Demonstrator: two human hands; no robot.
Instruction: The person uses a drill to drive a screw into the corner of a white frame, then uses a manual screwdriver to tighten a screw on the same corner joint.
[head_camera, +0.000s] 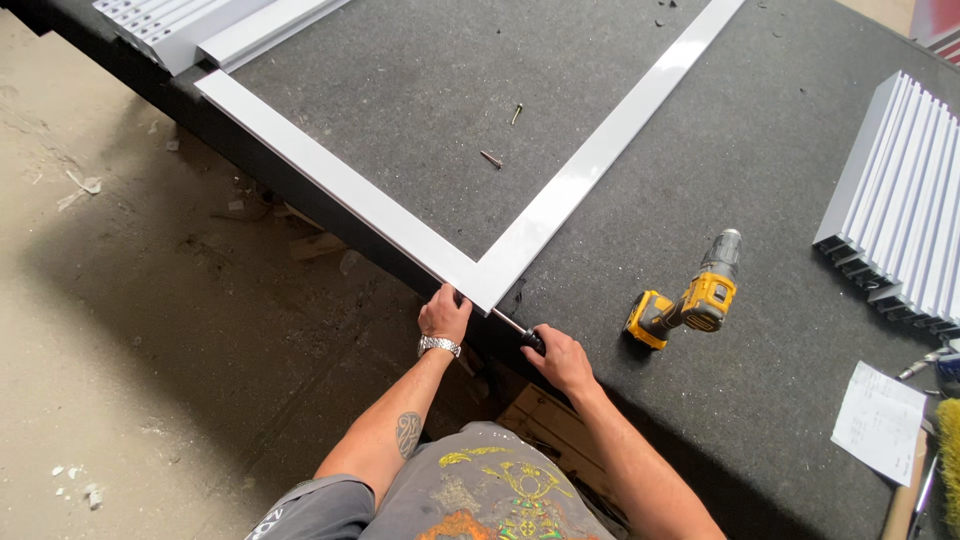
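While I look down from the head camera, my left hand (444, 313) is closed around the near corner of a white frame (480, 270), thumb and fingers gripping the mitred joint where its two long rails meet. That corner sits right at the near edge of the dark felt tabletop (420, 90), almost overhanging the concrete floor (120, 330) below. My right hand (562, 358) is wrapped shut on the black handle of a screwdriver (527, 336), whose thin shaft runs up to the corner's outer edge and touches it.

One rail runs along the tabletop's near edge toward the left corner; the other crosses the felt toward the far edge. Inside that angle lie two loose screws (503, 137), well apart from my hands. A yellow cordless drill (688, 300) lies on its side just right of the corner, near my right hand. Stacked white ribbed profiles (905, 210) sit at the right edge, and more white profiles (190, 25) at the far left corner. A paper sheet (878, 420) rests by the right edge. I see no containers. Bare felt lies between the drill and the stack.
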